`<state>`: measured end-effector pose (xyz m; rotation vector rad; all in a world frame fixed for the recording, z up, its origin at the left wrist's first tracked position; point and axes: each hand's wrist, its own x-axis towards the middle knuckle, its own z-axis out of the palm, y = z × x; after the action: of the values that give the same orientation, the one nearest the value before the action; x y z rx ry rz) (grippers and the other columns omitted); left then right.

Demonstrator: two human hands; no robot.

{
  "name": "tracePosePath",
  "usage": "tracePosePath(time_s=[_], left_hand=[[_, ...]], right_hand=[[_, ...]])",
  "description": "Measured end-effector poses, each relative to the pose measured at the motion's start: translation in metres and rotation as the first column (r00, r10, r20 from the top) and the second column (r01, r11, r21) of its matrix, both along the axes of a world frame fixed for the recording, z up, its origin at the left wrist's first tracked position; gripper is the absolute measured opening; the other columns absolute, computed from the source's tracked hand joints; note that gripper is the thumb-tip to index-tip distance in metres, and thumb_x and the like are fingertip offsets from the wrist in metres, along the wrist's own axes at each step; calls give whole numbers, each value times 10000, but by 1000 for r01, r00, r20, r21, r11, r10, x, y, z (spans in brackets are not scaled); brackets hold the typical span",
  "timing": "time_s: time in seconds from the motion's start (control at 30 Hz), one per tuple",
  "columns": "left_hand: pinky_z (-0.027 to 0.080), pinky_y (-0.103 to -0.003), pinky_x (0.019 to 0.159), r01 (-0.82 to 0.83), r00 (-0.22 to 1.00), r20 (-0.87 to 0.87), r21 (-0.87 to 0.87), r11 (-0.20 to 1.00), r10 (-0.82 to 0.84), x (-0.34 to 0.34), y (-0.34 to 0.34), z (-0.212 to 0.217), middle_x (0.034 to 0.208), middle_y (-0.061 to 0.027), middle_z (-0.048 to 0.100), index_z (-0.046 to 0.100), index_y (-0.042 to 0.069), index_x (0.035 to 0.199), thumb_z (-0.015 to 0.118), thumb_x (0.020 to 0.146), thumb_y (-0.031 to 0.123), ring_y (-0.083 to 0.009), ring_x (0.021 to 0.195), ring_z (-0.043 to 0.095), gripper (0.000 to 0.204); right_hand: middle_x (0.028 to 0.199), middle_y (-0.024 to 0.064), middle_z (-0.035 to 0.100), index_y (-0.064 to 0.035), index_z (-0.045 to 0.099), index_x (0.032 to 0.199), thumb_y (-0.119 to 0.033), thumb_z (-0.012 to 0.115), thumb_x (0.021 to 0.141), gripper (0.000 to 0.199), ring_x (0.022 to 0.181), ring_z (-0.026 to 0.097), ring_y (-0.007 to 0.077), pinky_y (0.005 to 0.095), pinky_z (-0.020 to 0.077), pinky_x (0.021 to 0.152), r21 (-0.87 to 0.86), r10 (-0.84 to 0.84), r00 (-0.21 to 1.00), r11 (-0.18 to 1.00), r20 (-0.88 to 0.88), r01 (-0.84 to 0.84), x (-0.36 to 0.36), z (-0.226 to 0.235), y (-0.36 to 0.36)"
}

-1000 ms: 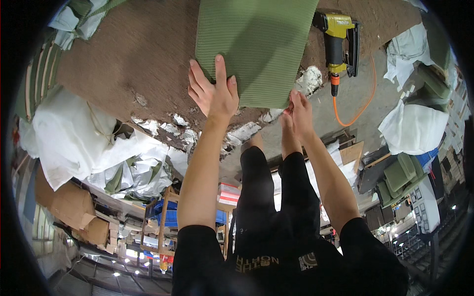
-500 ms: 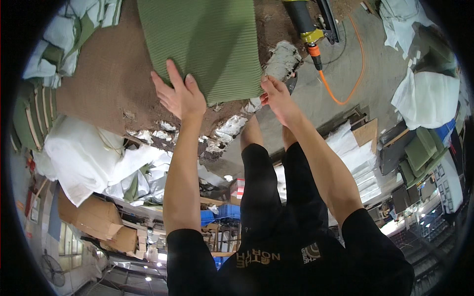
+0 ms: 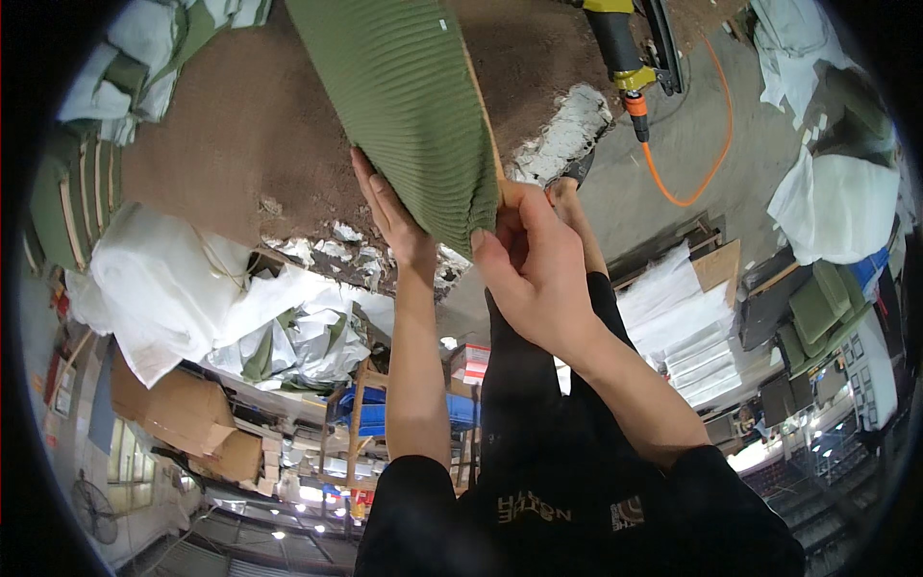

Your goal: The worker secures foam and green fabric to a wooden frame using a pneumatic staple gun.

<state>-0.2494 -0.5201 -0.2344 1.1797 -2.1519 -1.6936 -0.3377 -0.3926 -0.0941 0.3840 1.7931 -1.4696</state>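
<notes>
A long panel covered in ribbed green fabric [image 3: 409,125] is tilted up, and a thin strip of bare wood shows along its right edge. My right hand [image 3: 538,264] is closed on its near corner, with the fabric pinched between thumb and fingers. Against the panel's left edge lies my left hand [image 3: 399,216], its fingers straight and its thumb hidden by the panel. Under the panel is a brown, worn padded surface [image 3: 250,125], with torn white wrapping [image 3: 567,130] at its near right edge.
A black and yellow power tool [image 3: 620,53] rests at the far right, an orange hose [image 3: 721,154] running from it. White padding bundles [image 3: 154,279] lie at the left, and another white bundle [image 3: 836,207] sits at the right. Cardboard [image 3: 173,404] lies lower left.
The panel was lying flat; its right side is now lifted and turned toward me. My right hand has come up and nearer with the corner. My left hand has slid from the top to the left edge.
</notes>
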Motion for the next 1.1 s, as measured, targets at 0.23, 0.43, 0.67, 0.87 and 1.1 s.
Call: tracePosePath(time_s=[0.23,0.43,0.67,0.87,1.1], left_hand=[[485,-374,1007,-172,952,-89,634,754,292,0,2,45,1398,-133,422,182,120,1516,357,1023,333,-240,1216,515,565],[499,-450,971,-221,869,-78,821,526,488,15,-1,100,1381,-136,441,251,89,1486,401,1005,308,-264,1165,536,550],[402,-371,1041,-238,922,-144,519,821,358,17,-8,110,1420,-150,419,226,-1,1497,317,1022,408,-227,1254,476,633],[348,-444,1075,-105,982,-148,101,989,119,35,-26,82,1450,-266,384,338,-46,1445,306,1028,387,-374,1322,423,602],[295,-506,1088,206,928,-262,-232,951,-265,22,-35,84,1489,-355,237,405,37,1441,384,1027,340,-494,1372,297,514]], right_hand=[[694,116,527,-46,561,769,-196,636,851,187,597,576,311,389,428,556,364,514,795,842,-323,-397,15,9,-37],[637,126,440,-19,469,684,-186,636,883,309,518,461,296,394,335,469,207,287,850,954,-442,-215,34,18,-77],[646,110,444,-22,488,699,-128,641,872,254,537,451,248,351,337,475,121,224,870,974,-439,-189,51,16,-94],[642,9,427,-37,470,691,-95,678,862,275,566,408,86,249,316,495,-21,-35,976,999,-217,31,73,7,-89],[654,-54,434,-58,464,690,-54,679,853,270,603,365,18,200,296,514,-107,-283,953,956,-106,272,79,-6,-73]])
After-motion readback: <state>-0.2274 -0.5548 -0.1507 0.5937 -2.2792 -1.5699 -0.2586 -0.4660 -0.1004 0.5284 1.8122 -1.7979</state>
